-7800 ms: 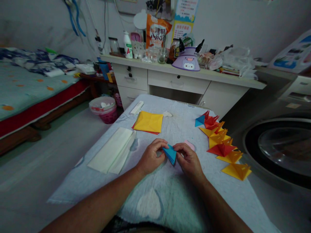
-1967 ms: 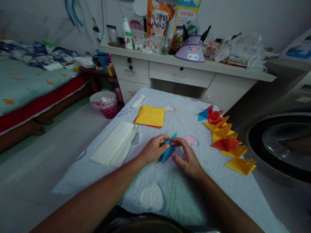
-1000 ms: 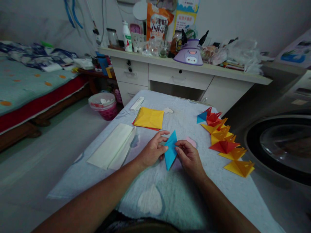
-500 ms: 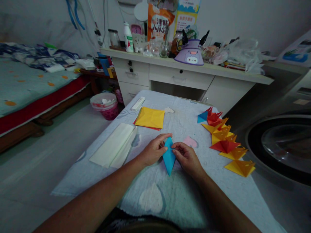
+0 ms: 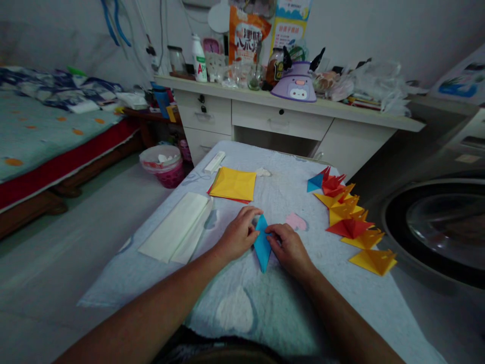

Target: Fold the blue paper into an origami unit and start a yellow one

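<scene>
A folded blue paper piece (image 5: 262, 246), kite-shaped with its point toward me, lies on the cloth-covered table (image 5: 242, 308). My left hand (image 5: 238, 236) presses its left edge with the fingers curled on the paper. On the other side, my right hand (image 5: 288, 247) pinches the right edge with bent fingers. A row of finished folded pieces (image 5: 352, 227) in yellow, orange, red and blue runs along the table's right side. Flat yellow paper sheets (image 5: 233, 185) lie stacked further back.
A folded white cloth (image 5: 177, 233) lies at the table's left. A white desk (image 5: 288, 119) crowded with bottles and bags stands behind. A bed (image 5: 45, 136) is at left, a pink bin (image 5: 163, 164) on the floor, a washing machine drum (image 5: 435, 227) at right.
The blue piece was held up and turned in both hands; it has come down flat on the table, and both hands now press its edges.
</scene>
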Demonstrator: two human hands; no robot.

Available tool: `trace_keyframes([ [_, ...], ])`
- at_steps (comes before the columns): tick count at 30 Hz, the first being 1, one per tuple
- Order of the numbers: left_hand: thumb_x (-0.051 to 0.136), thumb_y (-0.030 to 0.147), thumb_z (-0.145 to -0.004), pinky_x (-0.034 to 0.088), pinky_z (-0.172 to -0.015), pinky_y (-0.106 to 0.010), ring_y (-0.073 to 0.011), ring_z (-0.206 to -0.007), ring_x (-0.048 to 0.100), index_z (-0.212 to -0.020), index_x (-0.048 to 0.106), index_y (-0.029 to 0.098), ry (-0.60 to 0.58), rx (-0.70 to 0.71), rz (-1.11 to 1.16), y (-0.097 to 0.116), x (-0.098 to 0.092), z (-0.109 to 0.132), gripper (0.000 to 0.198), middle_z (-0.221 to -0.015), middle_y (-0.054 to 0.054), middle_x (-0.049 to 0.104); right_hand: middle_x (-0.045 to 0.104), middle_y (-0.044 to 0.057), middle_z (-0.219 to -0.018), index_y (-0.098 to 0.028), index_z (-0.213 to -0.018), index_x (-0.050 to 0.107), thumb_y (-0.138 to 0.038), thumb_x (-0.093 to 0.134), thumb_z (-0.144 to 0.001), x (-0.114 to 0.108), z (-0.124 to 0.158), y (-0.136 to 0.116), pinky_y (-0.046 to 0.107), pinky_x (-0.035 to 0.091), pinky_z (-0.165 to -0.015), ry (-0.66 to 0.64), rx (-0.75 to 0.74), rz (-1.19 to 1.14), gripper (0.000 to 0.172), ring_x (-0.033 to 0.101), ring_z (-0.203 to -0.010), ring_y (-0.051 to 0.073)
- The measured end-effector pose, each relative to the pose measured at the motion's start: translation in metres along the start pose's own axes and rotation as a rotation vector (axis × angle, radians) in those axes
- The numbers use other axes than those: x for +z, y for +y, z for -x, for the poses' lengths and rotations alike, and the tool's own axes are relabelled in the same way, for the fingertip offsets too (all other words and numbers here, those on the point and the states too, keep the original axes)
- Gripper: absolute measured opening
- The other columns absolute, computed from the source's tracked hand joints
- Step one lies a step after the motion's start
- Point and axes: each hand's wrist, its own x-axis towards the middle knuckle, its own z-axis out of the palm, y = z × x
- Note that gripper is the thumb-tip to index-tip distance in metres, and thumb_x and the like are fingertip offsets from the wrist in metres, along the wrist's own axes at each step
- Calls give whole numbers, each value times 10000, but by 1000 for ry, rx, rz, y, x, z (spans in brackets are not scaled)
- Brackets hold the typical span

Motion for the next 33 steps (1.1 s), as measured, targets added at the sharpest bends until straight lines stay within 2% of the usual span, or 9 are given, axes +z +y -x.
trace_keyframes([
  [2,537,24,-743,523,-738,-270,-68,-683,577,-1121,571,224,-19,16,-100,2,-1,0,429,-1309,-54,472,657,62,-898,-184,-1012,654,-148,565,-860,1,0,1,360,426,-808,-15,-31,70,179,554,-858,211],
  [5,558,40,-749,497,-890,-323,-158,-933,603,-969,621,207,-26,61,-241,4,-2,1,283,-1198,-51,529,634,75,-916,-182,-1019,672,-167,584,-862,1,0,2,369,408,-815,-30,-32,149,181,532,-877,224],
  [8,551,56,-759,470,-926,-339,-200,-1025,567,-874,636,197,-51,87,-318,5,-6,1,201,-1023,-45,576,618,88,-959,-183,-1023,682,-169,588,-853,-2,0,1,374,397,-826,-31,-24,168,194,515,-898,231],
  [10,520,49,-759,475,-893,-326,-193,-977,573,-864,646,194,-103,88,-332,4,-8,0,218,-971,-40,588,612,91,-987,-180,-1042,677,-117,565,-828,-5,0,0,373,394,-842,-58,-25,148,249,508,-924,231],
  [13,473,20,-725,469,-878,-321,-194,-962,576,-910,665,191,-191,103,-347,4,-12,-2,317,-954,-44,603,599,89,-1044,-180,-1093,659,0,512,-719,-12,1,0,367,388,-875,-133,-29,117,441,499,-979,230],
  [16,467,5,-664,462,-889,-324,-202,-973,571,-965,668,189,-251,111,-362,6,-15,-2,405,-958,-50,598,584,84,-1092,-195,-1133,641,7,514,-661,-17,2,1,372,381,-904,-182,-40,98,529,495,-1013,232],
  [25,628,137,-665,454,-898,-332,-218,-969,548,-990,648,184,-312,120,-334,9,-22,-1,330,-980,-49,571,617,78,-1040,-198,-1056,655,-198,584,-854,-20,0,10,382,378,-886,-183,-91,-43,214,522,-986,223],
  [29,621,175,-759,443,-887,-315,-204,-964,558,-973,648,173,-301,114,-324,11,-23,-2,215,-966,-49,585,621,73,-993,-188,-1005,661,-230,555,-891,-17,-2,12,377,377,-871,-160,-83,-40,161,528,-958,215],
  [33,576,256,-858,431,-761,-292,-187,-835,562,-820,619,161,-270,78,-388,13,-22,-4,111,-825,-32,574,616,68,-937,-181,-892,652,-227,523,-910,-11,-3,8,363,380,-833,-105,-32,5,138,520,-901,209],
])
